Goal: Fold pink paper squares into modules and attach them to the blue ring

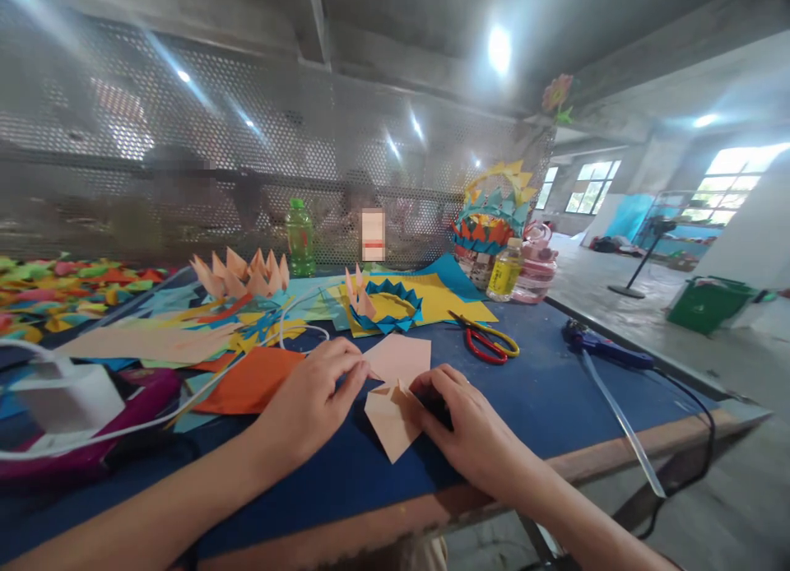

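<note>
A folded peach paper piece lies on the blue table top near its front edge. At its right side, my right hand has thumb and fingers closed on the paper's edge. My left hand is to the upper left of it, thumb and fingertips pinched together at the corner of a flat peach sheet. That sheet lies just behind the folded piece. Behind the sheet stands a ring of blue folded points with peach points at its left.
Red and yellow scissors and a glue gun with its cord lie to the right. Orange paper, a white plug and a cable are at left. Bottles and paper crowns stand at the back.
</note>
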Demonstrator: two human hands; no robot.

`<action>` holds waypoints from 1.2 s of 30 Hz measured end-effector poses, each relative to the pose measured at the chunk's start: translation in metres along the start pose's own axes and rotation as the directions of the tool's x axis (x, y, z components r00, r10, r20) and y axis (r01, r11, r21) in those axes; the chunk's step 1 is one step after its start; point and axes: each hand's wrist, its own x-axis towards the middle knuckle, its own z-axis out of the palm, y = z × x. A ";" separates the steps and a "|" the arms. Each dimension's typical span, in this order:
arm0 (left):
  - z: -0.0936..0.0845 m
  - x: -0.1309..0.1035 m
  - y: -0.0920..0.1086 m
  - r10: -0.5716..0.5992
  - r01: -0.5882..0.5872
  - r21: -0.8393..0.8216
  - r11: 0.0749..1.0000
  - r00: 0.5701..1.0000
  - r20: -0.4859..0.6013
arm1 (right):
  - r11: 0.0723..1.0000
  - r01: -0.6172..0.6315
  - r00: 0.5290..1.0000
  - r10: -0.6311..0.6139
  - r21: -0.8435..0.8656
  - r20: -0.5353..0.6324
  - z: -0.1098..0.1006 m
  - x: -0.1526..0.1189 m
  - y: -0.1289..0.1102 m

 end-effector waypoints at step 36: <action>-0.014 0.044 -0.036 -0.442 0.385 -0.601 0.701 0.895 0.057 | 0.917 0.159 0.985 -0.172 0.366 0.002 0.015 0.109 0.021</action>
